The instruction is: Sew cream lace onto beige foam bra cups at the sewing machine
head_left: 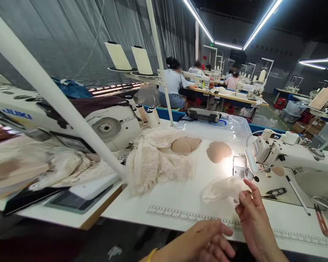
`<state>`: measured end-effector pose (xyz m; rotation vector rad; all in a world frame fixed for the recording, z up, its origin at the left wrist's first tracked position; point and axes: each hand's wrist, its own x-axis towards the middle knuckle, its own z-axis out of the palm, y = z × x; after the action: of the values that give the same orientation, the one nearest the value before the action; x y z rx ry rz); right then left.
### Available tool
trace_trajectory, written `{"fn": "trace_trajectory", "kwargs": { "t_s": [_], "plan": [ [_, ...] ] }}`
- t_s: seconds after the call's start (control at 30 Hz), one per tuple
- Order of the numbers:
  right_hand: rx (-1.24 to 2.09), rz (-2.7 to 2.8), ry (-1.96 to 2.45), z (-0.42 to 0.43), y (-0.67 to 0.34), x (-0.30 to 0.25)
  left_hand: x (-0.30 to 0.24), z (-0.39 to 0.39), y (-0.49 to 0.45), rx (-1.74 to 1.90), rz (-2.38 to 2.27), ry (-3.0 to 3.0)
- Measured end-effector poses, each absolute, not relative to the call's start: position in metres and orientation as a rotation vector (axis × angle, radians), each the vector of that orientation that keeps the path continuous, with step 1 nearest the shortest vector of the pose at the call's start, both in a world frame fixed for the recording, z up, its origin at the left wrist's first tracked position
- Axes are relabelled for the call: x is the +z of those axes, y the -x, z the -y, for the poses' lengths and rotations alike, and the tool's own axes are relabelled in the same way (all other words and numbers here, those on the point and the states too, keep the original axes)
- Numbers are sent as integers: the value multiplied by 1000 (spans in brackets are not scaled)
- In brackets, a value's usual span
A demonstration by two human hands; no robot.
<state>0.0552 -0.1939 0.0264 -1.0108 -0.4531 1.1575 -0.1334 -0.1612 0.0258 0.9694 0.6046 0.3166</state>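
My right hand (253, 213) is in front of the sewing machine's needle area, thumb and fingers closed on the edge of a thin, sheer cream fabric piece (221, 190). The fabric stretches leftward over the white table and is slightly blurred. My left hand (210, 238) hovers at the table's front edge, palm turned inward, its fingers loosely apart with nothing in them. Ahead of my right hand stands a lit white sewing machine (265, 151). A beige rounded pad (218, 151) lies left of its needle plate. More beige pads (184, 145) rest beside a heap of cream lace (150, 160).
Thread snips (274, 193), a white pen (297, 195) and red-handled snips (321, 220) lie at the right. A printed ruler (180, 213) runs along the front edge. Left stand a slanted white pole (57, 98) and another machine (106, 127). Co-workers (172, 83) sit farther back.
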Motion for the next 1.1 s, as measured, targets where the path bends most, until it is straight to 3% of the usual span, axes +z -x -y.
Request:
{"fn": "trace_trajectory", "kwargs": {
  "t_s": [0.1, 0.2, 0.37, 0.5, 0.63, 0.87, 1.1],
  "plan": [
    [1096, 517, 1058, 219, -42, 12, 26, 167, 105, 568, -535, -581],
    [973, 711, 1182, 244, -35, -3, 34, 154, 91, 824, -528, -612],
    [888, 1121, 1366, 241, -53, 2, 43, 152, 88, 773, -535, -738],
    [1148, 808, 1337, 217, -72, 14, 42, 159, 92, 628, -498, -707],
    [1279, 539, 1114, 216, -61, 16, 37, 156, 90, 740, -540, -670],
    [1128, 456, 1131, 221, -47, 12, 32, 146, 76, 983, -652, -623],
    [1086, 438, 1118, 216, -54, 1, 36, 145, 74, 991, -667, -644]
  ]
}}
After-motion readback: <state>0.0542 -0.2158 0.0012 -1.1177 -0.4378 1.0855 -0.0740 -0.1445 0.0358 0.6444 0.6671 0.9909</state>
